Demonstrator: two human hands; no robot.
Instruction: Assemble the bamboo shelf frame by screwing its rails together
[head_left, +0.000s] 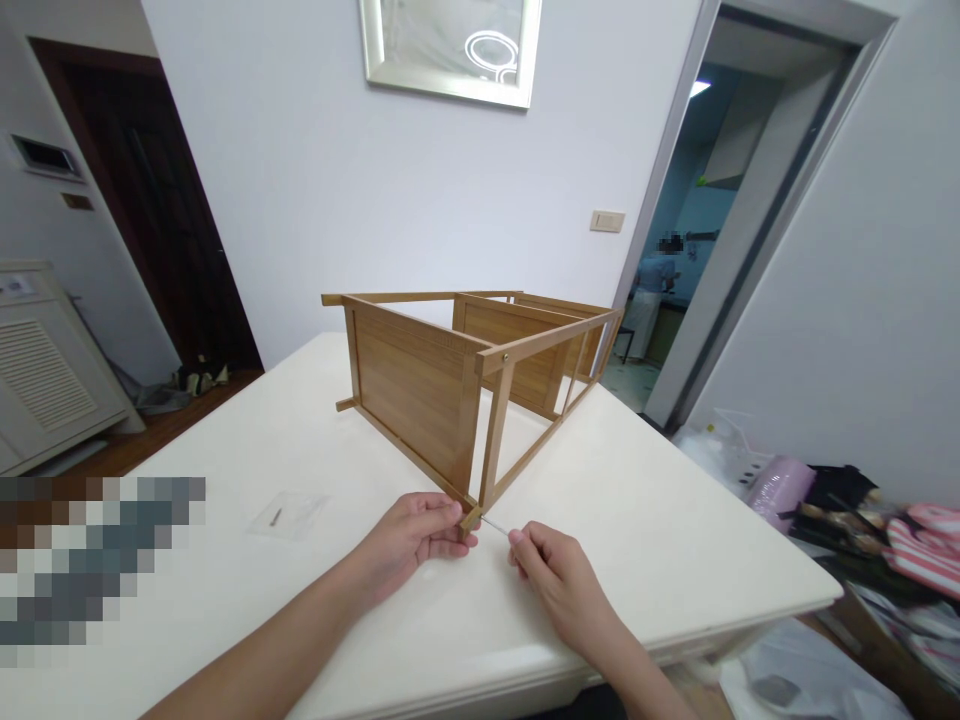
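A wooden shelf rack (412,385) lies on its side on the white table (622,520), its slats and panels running away to the right. My left hand (412,535) is closed around the near lower leg end of the rack, thumb on top and fingers beneath. My right hand (559,575) pinches a thin metal driver (496,525); its handle is hidden in the fingers. The driver's tip meets the leg close to my left fingertips. At the upper near corner a bolt head (505,358) shows in the wood.
Left of my left hand lies a clear plastic bag (289,515) with a small screw-like piece in it. A wall stands behind the table. Bags and clothes (825,510) are heaped at the right. A person (654,290) stands beyond the doorway.
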